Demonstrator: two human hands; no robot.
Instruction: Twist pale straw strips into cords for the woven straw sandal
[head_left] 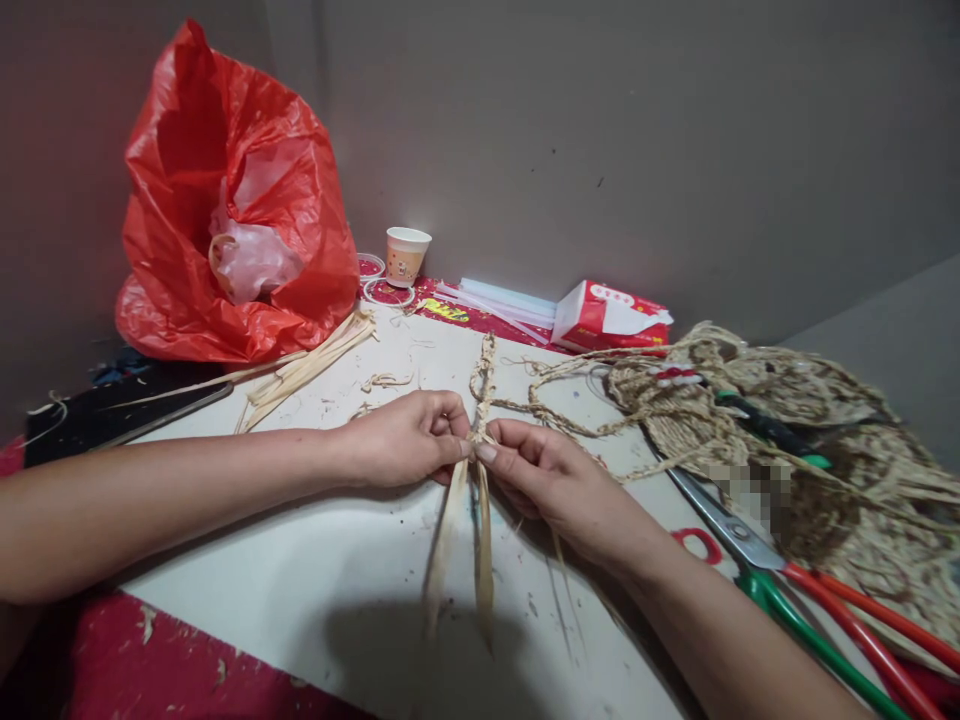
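Note:
A pale straw braid (486, 385) runs away from me over the white board, its working end between my two hands. My left hand (416, 435) pinches the braid's near end from the left, thumb against the strands. From the right, my right hand (536, 465) pinches the same spot, thumb and forefinger pressed together. Loose flat straw strands (484, 550) hang down toward me below the fingertips, the left one blurred. A thinner twisted straw cord (544, 412) curves off to the right from beside the braid.
At the back left stands a red plastic bag (300, 200), with loose straw strips (307, 375) before it. A paper cup (407, 258) and tissue pack (611, 318) stand behind the white board (262, 560). Large scissors (739, 540) and heaped braided straw (840, 440) lie right.

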